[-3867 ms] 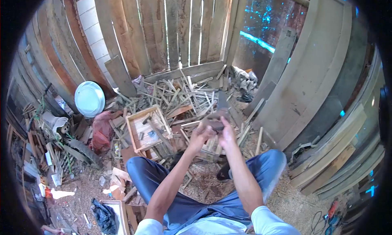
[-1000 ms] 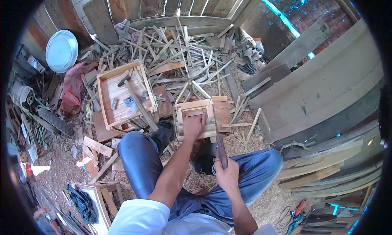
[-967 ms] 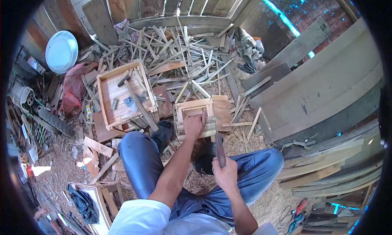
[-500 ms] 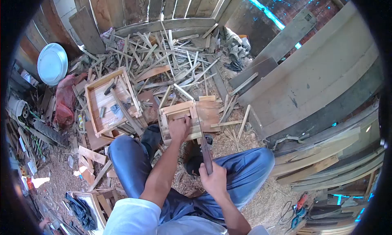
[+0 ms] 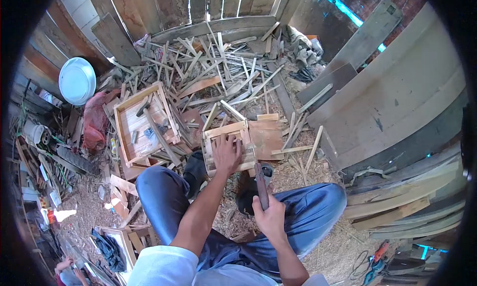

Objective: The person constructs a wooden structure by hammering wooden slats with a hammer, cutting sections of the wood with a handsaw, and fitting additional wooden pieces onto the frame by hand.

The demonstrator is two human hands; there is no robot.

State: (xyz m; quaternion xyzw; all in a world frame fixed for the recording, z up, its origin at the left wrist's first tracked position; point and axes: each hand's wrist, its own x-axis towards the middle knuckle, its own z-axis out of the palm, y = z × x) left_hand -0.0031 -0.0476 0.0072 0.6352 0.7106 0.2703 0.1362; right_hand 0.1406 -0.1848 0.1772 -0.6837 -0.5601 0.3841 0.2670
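Observation:
A small box-like frame of pale wooden slats [image 5: 224, 132] lies on the floor between my feet. My left hand [image 5: 227, 156] rests on it, open, the fingers spread over the slats. To its right, my right hand [image 5: 270, 217] is closed around the dark brown wooden handle [image 5: 261, 186] of a tool. The handle points away from me, and its far end is near the frame's front right corner; I cannot make out the tool's head. A flat brown board [image 5: 266, 136] adjoins the frame on the right.
To the left sits a larger wooden tray [image 5: 121, 132] with a hammer [image 5: 149, 116] in it. Behind is a heap of wood offcuts [image 5: 223, 70]. Large boards [image 5: 392, 92] lean at the right. A power tool [image 5: 380, 251] lies lower right. Another person's hands [image 5: 64, 265] show lower left.
My left hand has gone from a closed fist to spread fingers on the slats. My right hand still holds the tool. The whole view has shifted slightly, with things now further right.

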